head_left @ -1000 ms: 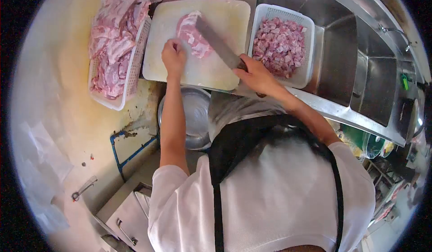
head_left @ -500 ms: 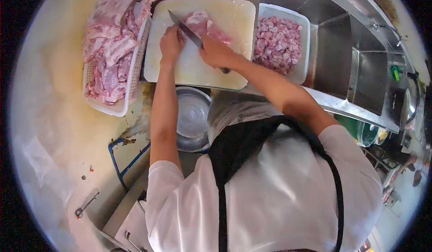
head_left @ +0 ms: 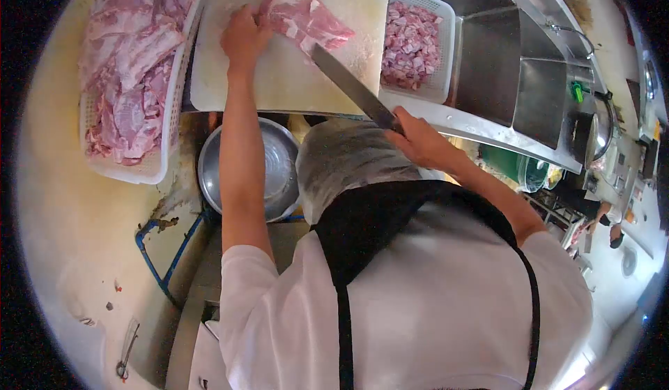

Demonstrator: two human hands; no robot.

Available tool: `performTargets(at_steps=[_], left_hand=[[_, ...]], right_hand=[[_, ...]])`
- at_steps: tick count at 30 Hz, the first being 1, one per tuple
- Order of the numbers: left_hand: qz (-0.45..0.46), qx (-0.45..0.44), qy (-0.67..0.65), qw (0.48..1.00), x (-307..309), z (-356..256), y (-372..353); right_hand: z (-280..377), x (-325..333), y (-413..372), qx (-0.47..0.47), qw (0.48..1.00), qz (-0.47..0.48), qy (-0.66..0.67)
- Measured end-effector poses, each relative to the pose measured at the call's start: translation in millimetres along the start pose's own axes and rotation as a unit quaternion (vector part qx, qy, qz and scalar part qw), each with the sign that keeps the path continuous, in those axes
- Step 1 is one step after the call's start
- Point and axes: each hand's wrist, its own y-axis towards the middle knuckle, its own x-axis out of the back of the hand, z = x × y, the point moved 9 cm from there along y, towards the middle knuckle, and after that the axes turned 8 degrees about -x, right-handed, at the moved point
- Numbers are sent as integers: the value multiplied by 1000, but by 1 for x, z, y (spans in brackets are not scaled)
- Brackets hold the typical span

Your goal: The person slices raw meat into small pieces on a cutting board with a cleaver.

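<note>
Pork slab (head_left: 303, 15) lies on the far part of the white cutting board (head_left: 293, 83), right in front of us; we judge it sits there so both arms can reach it without stretching. Our left hand (head_left: 244, 38) is on the slab's left end, fingers curled down over the meat and gripping it, likely to stop it sliding on the wet board. Our right hand (head_left: 418, 139) is clenched round the handle of the cleaver (head_left: 348, 87); the blade slants across the board's near right corner, its tip just beside the slab's near edge, though we cannot tell whether it touches. A basket (head_left: 412, 98) of diced meat (head_left: 408, 41) stands just right of the board; a second basket (head_left: 132, 175) of whole slabs (head_left: 129, 62) stands at its left, both within easy reach. A metal bowl (head_left: 272, 160) sits below the board's near edge.
</note>
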Motion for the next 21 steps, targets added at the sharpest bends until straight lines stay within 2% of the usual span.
performTargets(at_steps=[1, 3, 4, 6, 10, 12, 13, 14, 15, 16, 18, 19, 21], left_hand=[[-1, -1, -2, 1000, 5, -6, 2], [136, 18, 22, 990, -5, -17, 5], [134, 13, 23, 991, -4, -21, 4], [165, -28, 5, 986, -9, -35, -4], [225, -100, -20, 969, -11, -65, -58], [184, -6, -261, 948, 2, -75, -77], [189, -6, -256, 948, -1, -77, -85], [157, 150, -423, 880, -11, -62, -97], [114, 296, -566, 761, -24, -51, -111], [113, 293, -562, 765, -21, -61, -109], [77, 311, -655, 684, -19, -92, -105], [74, 310, -652, 687, -23, -99, -105], [36, 258, -582, 771, -23, -101, -101]], right_hand=[[-8, 5, -8, -1, 1000, -2, 0], [-27, 5, -17, -37, 998, 28, 50], [-30, 9, -18, -36, 998, 23, 52], [-46, 3, -12, -92, 980, 94, 146], [-66, -4, -1, -86, 960, 110, 241], [-72, -9, 1, -101, 939, 124, 304], [-72, -10, 0, -100, 937, 128, 308], [-66, -7, 0, -82, 935, 138, 317], [-61, -5, 1, -63, 932, 146, 324], [-60, -5, 4, -57, 932, 147, 327], [-53, -5, 10, -18, 929, 145, 340], [-50, -5, 12, -14, 929, 147, 340], [-44, 1, 15, 4, 944, 128, 304]])
